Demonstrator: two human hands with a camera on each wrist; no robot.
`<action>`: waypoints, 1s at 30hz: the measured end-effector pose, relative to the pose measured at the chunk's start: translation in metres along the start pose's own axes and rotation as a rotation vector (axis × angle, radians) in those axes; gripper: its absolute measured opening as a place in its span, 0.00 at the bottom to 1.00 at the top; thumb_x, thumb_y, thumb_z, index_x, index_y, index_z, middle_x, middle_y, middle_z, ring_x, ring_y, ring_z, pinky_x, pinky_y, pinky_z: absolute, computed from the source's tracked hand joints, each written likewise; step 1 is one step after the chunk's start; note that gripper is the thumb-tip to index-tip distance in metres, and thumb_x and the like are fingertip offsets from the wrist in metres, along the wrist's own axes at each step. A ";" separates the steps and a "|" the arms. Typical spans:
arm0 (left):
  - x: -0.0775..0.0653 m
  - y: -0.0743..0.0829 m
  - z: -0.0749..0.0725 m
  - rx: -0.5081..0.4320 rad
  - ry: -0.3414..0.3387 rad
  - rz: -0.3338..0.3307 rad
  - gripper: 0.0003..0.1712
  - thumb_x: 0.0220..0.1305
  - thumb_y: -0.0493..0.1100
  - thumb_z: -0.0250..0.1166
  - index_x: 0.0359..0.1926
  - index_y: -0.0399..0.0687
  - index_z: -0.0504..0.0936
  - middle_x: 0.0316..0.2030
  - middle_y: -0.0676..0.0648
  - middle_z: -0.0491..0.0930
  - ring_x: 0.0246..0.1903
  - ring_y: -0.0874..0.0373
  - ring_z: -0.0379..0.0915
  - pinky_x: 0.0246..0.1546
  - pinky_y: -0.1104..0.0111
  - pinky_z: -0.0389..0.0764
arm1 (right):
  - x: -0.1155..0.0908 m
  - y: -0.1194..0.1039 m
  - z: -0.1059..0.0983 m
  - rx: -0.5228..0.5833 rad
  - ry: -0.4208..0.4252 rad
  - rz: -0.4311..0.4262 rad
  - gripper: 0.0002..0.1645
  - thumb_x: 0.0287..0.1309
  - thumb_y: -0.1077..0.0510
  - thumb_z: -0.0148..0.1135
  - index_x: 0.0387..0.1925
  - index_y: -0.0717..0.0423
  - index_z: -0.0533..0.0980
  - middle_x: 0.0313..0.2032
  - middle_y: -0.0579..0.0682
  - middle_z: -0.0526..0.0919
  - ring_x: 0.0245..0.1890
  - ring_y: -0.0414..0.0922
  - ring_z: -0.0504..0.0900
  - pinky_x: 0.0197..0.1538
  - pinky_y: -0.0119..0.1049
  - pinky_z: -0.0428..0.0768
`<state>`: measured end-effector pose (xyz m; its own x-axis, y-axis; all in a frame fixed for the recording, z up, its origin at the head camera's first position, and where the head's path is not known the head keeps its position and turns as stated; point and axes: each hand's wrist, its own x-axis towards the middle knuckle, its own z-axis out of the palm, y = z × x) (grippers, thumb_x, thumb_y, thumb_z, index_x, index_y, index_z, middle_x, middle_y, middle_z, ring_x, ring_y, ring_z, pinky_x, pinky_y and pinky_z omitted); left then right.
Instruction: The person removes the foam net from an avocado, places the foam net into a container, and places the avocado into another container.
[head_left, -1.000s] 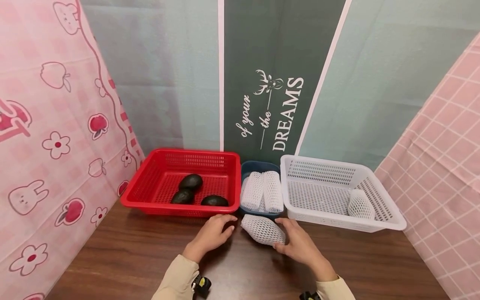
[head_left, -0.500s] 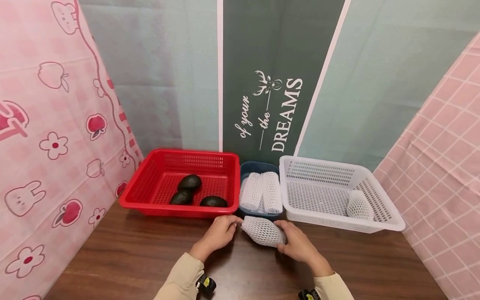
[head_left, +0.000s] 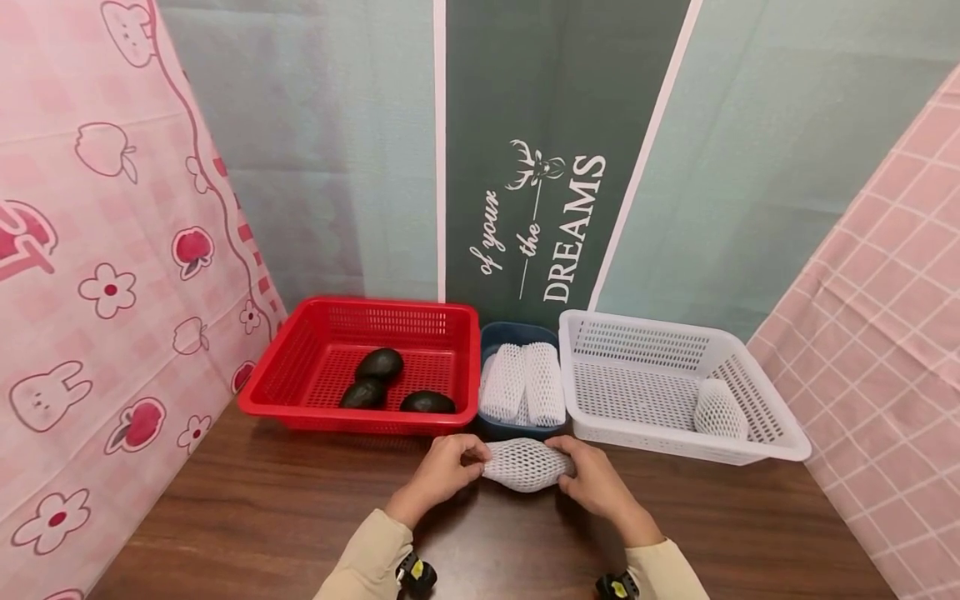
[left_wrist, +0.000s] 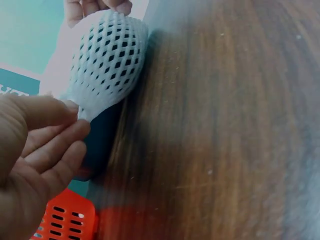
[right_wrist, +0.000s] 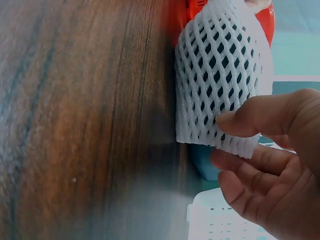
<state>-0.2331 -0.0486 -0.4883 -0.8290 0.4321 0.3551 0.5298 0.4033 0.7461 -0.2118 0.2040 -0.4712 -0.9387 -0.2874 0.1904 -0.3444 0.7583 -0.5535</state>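
Observation:
A white foam fruit net [head_left: 525, 465] with something dark, like an avocado, showing through its mesh lies sideways between both hands, just in front of the blue bin. My left hand [head_left: 444, 472] pinches its gathered, narrow end between thumb and fingers, clear in the left wrist view. At the wider end, my right hand [head_left: 597, 478] grips the net, its thumb [right_wrist: 237, 122] pressed on the mesh near the cut edge. Dark avocados [head_left: 381, 364] lie in the red basket [head_left: 360, 422]. Flat spare foam nets [head_left: 544, 383] fill the blue bin [head_left: 491, 335].
To the right stands a white basket [head_left: 637, 432] with one netted fruit [head_left: 720, 410] in its right end. The baskets and bin line the back of the brown wooden table [head_left: 247, 517]. Printed cloths hang behind [head_left: 360, 167] and on both sides.
My left hand has moved right from beside the net and now pinches its narrow end. The net has turned to lie more level, with my right hand still at its other end.

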 end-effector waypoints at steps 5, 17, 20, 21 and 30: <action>0.001 -0.001 0.003 0.040 0.022 -0.046 0.06 0.46 0.31 0.67 0.28 0.43 0.83 0.26 0.51 0.82 0.28 0.58 0.78 0.32 0.68 0.77 | 0.001 0.001 0.000 0.003 0.017 0.044 0.27 0.38 0.74 0.65 0.45 0.56 0.78 0.43 0.49 0.80 0.43 0.45 0.77 0.44 0.44 0.74; 0.000 -0.010 0.013 0.022 0.024 0.098 0.14 0.39 0.29 0.70 0.33 0.39 0.84 0.31 0.48 0.80 0.31 0.60 0.75 0.33 0.72 0.76 | 0.001 0.002 -0.002 -0.020 0.042 0.013 0.21 0.39 0.73 0.66 0.37 0.54 0.79 0.36 0.45 0.81 0.36 0.42 0.77 0.38 0.40 0.75; 0.001 -0.009 0.015 0.038 -0.002 0.078 0.18 0.38 0.29 0.71 0.36 0.39 0.83 0.36 0.47 0.80 0.35 0.61 0.74 0.37 0.71 0.75 | 0.001 0.002 -0.002 -0.024 0.046 0.015 0.20 0.38 0.73 0.66 0.35 0.53 0.79 0.34 0.45 0.81 0.34 0.41 0.77 0.37 0.39 0.74; 0.002 -0.008 0.016 0.041 -0.011 0.072 0.19 0.38 0.29 0.72 0.37 0.39 0.83 0.36 0.47 0.80 0.36 0.61 0.74 0.38 0.71 0.75 | 0.001 0.002 -0.002 -0.025 0.046 0.016 0.19 0.38 0.73 0.66 0.35 0.53 0.80 0.34 0.44 0.81 0.34 0.41 0.77 0.36 0.39 0.74; 0.005 -0.008 0.021 0.004 -0.090 0.046 0.30 0.34 0.26 0.70 0.45 0.41 0.77 0.39 0.46 0.80 0.36 0.60 0.76 0.38 0.67 0.77 | 0.001 0.002 -0.001 -0.049 0.061 0.014 0.16 0.38 0.72 0.67 0.31 0.52 0.80 0.31 0.43 0.81 0.31 0.39 0.76 0.34 0.37 0.74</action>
<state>-0.2376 -0.0322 -0.5043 -0.7844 0.5206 0.3371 0.5680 0.3847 0.7276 -0.2134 0.2058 -0.4714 -0.9421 -0.2414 0.2325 -0.3300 0.7900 -0.5167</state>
